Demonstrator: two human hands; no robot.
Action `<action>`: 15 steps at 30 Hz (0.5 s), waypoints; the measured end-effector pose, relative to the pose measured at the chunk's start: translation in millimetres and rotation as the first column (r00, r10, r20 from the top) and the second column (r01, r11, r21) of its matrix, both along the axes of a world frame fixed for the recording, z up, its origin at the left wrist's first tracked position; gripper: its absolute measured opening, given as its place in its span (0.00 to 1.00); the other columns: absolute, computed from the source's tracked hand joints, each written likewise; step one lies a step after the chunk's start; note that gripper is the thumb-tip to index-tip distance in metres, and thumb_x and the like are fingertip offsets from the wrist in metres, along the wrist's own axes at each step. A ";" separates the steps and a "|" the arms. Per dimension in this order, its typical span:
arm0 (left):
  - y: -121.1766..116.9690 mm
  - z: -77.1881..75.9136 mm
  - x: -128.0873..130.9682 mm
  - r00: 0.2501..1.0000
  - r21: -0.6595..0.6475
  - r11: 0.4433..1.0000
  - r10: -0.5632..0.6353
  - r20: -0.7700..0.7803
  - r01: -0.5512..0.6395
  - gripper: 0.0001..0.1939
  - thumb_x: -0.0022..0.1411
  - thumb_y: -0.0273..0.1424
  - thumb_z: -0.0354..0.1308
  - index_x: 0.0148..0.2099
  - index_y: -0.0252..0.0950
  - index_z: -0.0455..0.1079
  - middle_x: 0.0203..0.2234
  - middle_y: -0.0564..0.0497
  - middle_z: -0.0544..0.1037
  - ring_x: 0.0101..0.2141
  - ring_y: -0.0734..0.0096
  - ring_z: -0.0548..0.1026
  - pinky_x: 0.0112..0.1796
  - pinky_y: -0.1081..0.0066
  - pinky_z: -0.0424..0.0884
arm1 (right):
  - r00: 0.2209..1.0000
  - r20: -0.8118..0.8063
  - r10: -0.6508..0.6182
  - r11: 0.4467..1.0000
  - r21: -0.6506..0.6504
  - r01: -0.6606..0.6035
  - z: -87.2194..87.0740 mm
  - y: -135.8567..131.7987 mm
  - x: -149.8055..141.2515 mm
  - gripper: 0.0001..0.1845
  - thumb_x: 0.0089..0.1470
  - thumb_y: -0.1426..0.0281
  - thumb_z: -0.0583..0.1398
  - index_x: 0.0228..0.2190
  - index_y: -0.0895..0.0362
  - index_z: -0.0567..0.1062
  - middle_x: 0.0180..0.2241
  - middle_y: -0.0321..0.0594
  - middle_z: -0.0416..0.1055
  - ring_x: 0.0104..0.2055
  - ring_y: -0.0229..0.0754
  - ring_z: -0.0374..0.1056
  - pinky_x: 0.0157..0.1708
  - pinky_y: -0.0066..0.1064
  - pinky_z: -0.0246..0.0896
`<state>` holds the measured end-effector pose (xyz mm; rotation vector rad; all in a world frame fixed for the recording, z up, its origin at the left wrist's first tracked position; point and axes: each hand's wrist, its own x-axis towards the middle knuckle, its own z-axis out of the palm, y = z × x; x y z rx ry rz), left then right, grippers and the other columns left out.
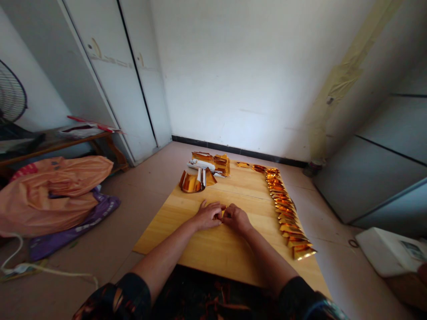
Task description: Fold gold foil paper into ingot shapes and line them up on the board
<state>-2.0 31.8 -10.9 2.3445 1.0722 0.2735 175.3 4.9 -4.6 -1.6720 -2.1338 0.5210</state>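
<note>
Near the middle of the wooden board (187, 235), my left hand (208, 215) and my right hand (236, 218) meet, fingers curled in. Between their fingertips shows a small bit of gold foil paper (223, 212), mostly hidden by the fingers. Along the right side of the board runs a row of folded gold foil pieces (283, 213), overlapping one another, with a few more at the far edge. Toward the back left lie curled gold foil sheets (192, 183) and a stack of foil sheets (223, 163) with white backing.
Left on the floor sit an orange bag (66, 186) and a purple bag (86, 226), with a pale cord nearby. A white box (387, 253) stands at the right. Grey cabinets (110, 80) and a white wall (240, 80) bound the space; a fan (11, 93) is far left.
</note>
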 end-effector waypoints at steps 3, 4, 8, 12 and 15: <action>0.0 1.0 0.0 1.000 -0.002 1.000 -0.003 0.002 0.003 0.05 0.55 0.34 0.57 0.35 0.41 0.67 0.58 0.54 0.66 0.61 0.57 0.55 0.59 0.43 0.34 | 1.000 -0.005 0.003 1.000 -0.004 -0.003 0.7 0.2 0.5 0.07 0.47 0.64 0.64 0.24 0.54 0.75 0.30 0.35 0.69 0.28 0.33 0.64 0.25 0.23 0.50; -0.2 1.6 0.1 1.000 -0.002 1.000 0.000 0.005 0.000 0.05 0.55 0.34 0.58 0.35 0.41 0.67 0.57 0.54 0.66 0.61 0.57 0.55 0.59 0.43 0.34 | 1.000 -0.007 0.003 1.000 -0.004 -0.003 0.3 0.6 1.1 0.07 0.48 0.64 0.64 0.25 0.54 0.75 0.30 0.34 0.69 0.28 0.33 0.64 0.25 0.23 0.50; -1.4 4.3 0.9 0.999 -0.014 1.000 0.024 0.024 -0.023 0.08 0.54 0.34 0.58 0.38 0.41 0.66 0.55 0.53 0.68 0.60 0.57 0.57 0.59 0.43 0.35 | 0.999 -0.050 -0.005 1.000 -0.012 0.005 -7.4 4.9 5.0 0.03 0.47 0.68 0.64 0.26 0.54 0.76 0.31 0.35 0.69 0.30 0.34 0.65 0.27 0.22 0.52; -2.3 4.2 1.4 0.999 -0.020 0.999 0.039 0.036 -0.038 0.10 0.53 0.33 0.59 0.39 0.41 0.65 0.55 0.54 0.68 0.60 0.59 0.58 0.59 0.45 0.35 | 0.995 -0.098 -0.017 1.000 0.001 0.017 -17.9 9.4 8.1 0.01 0.45 0.72 0.63 0.26 0.54 0.76 0.30 0.35 0.69 0.30 0.34 0.65 0.28 0.23 0.55; -1.8 2.5 1.6 0.998 -0.014 0.999 0.049 0.031 -0.049 0.11 0.53 0.32 0.58 0.40 0.41 0.65 0.53 0.53 0.69 0.58 0.60 0.60 0.59 0.46 0.35 | 0.992 -0.122 -0.032 0.999 0.015 0.035 -19.9 8.6 7.8 0.04 0.44 0.75 0.63 0.25 0.54 0.75 0.30 0.35 0.69 0.30 0.34 0.65 0.29 0.23 0.55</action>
